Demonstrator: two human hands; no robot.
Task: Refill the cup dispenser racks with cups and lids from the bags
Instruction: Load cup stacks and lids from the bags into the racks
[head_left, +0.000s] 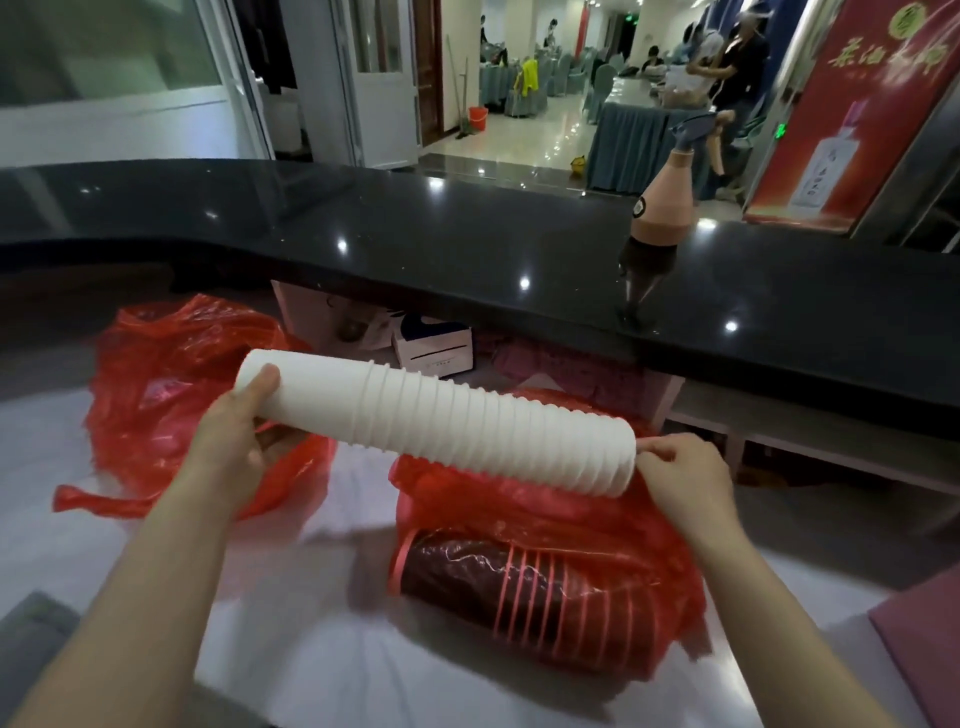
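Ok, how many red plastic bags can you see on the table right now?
2. One red bag lies crumpled at the left behind the left hand; the other red bag sits centre-right, holding a stack of cups. More may be out of view.

The stack of cups (436, 421) is showing plain white with ridged rims. Both plastic bags (171, 395) are glowing translucent red (the second stack (524, 592) inside is looking reddish). The counter (415, 234) is gleaming glossy black.

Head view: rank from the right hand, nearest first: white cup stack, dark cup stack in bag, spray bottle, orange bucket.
From the right hand:
1. White cup stack: touching, its right end pinched by the fingers.
2. Dark cup stack: just below, inside the red bag.
3. Spray bottle: up on the black counter, right side.
4. Orange bucket: far back on the hall floor.
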